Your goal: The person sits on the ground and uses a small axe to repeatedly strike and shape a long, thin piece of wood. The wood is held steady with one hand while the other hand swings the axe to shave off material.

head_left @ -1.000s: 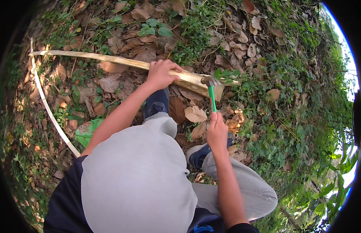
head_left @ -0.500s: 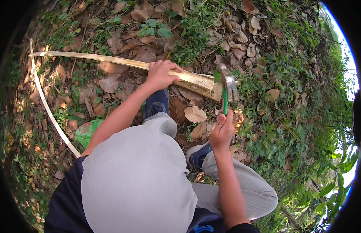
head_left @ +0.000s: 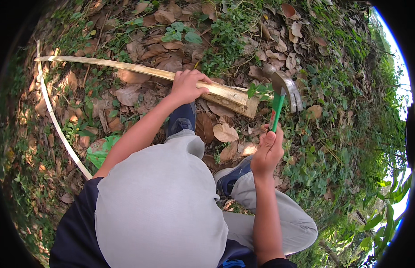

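Note:
My left hand [head_left: 187, 85] grips a long split bamboo pole [head_left: 127, 68] that lies across the leafy ground, its thick cut end [head_left: 243, 103] to the right. My right hand [head_left: 268, 149] is closed round the green handle of a sickle [head_left: 277, 109]. The curved metal blade [head_left: 287, 88] stands raised just right of the pole's cut end. My grey-clad knee [head_left: 160, 201] fills the lower middle, and my shoes [head_left: 180, 118] stand below the pole.
A thin pale bamboo strip [head_left: 55, 125] curves down the left side. Dry brown leaves [head_left: 225, 131] and low green weeds [head_left: 225, 38] cover the ground. A green scrap [head_left: 100, 149] lies by my left leg. Denser plants grow at the right [head_left: 372, 178].
My right hand has swung the sickle up and to the right, from lying against the pole's end to standing raised beside it. The left hand keeps its hold.

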Demonstrator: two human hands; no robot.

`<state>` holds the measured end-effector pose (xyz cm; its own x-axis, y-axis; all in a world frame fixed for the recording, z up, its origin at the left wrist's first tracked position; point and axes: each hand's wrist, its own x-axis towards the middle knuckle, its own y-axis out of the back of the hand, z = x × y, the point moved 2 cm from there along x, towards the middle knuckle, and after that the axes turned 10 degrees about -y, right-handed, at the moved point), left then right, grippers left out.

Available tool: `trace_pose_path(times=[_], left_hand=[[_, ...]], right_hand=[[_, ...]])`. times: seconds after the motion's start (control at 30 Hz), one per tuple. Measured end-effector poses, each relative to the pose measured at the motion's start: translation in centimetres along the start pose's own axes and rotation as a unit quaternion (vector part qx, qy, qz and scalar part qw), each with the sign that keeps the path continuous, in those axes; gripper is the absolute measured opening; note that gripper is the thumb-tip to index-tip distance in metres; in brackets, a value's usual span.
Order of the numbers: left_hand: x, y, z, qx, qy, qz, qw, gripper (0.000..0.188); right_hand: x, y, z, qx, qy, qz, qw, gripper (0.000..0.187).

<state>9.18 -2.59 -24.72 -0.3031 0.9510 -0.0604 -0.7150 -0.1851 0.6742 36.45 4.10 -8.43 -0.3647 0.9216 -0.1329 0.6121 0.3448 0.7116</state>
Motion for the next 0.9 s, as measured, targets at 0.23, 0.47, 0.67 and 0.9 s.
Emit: trace_pose_path(times=[0.23, 0.47, 0.67, 0.9], left_hand=[[0.0, 0.1, -0.1, -0.002, -0.009, 0.016, 1.0, 0.028], [-0.1, -0.3, -0.2, 0.005, -0.01, 0.011, 1.0, 0.028], [-0.1, -0.1, 0.0, 0.004, -0.011, 0.008, 1.0, 0.028], [0.0, -0.3, -0.2, 0.008, -0.013, 0.012, 1.0, 0.028]], right_hand=[[-1.3, -3.2, 0.7, -0.221, -0.13, -0.099, 0.961, 0.039], [-1.0, -0.8, -2.2, -0.06, -0.04, -0.021, 0.997, 0.035], [-1.5, -3.4, 0.0, -0.235, -0.107, -0.098, 0.961, 0.034], [-0.8, 0.3, -3.6, -0.15, -0.14, -0.083, 0.975, 0.038]])
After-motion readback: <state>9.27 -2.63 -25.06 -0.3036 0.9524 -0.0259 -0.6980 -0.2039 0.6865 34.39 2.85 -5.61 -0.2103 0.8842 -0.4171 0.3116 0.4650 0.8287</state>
